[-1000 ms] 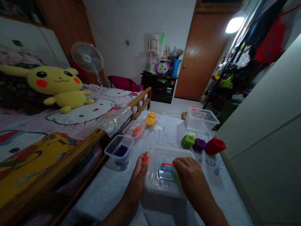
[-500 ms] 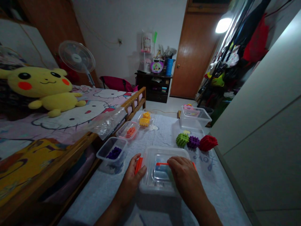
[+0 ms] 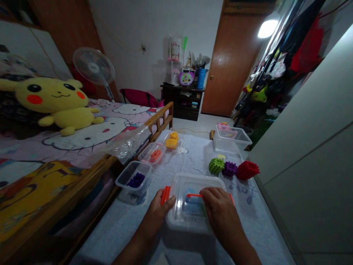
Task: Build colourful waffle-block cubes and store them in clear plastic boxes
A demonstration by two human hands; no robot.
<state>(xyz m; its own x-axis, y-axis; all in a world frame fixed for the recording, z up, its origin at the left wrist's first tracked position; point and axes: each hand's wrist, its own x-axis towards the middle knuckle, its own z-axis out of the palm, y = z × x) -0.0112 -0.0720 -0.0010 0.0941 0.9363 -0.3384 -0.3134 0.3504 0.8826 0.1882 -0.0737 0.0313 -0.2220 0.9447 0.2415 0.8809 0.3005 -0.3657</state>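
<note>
Close in front of me is a clear plastic storage box (image 3: 180,217) with its lid on. My left hand (image 3: 160,208) is closed around the box's left side, at the orange latch (image 3: 165,194), with the thumb over the lid's edge. On top, the fingers of my right hand (image 3: 219,206) grip the orange handle (image 3: 192,195) that crosses the lid. Something blue shows through the lid, too unclear to name. A second orange latch (image 3: 232,199) peeks out at the box's right side.
Along the left stand small tubs with purple pieces (image 3: 136,179), orange pieces (image 3: 156,155) and yellow pieces (image 3: 172,140). At right lie green (image 3: 216,166), purple (image 3: 230,168) and red (image 3: 247,170) block shapes. An open clear bin (image 3: 231,141) stands behind them. A wooden bed rail (image 3: 104,171) borders the left.
The whole view has shifted slightly, so things appear a little further right. Both hands keep their hold on the box and its handle.
</note>
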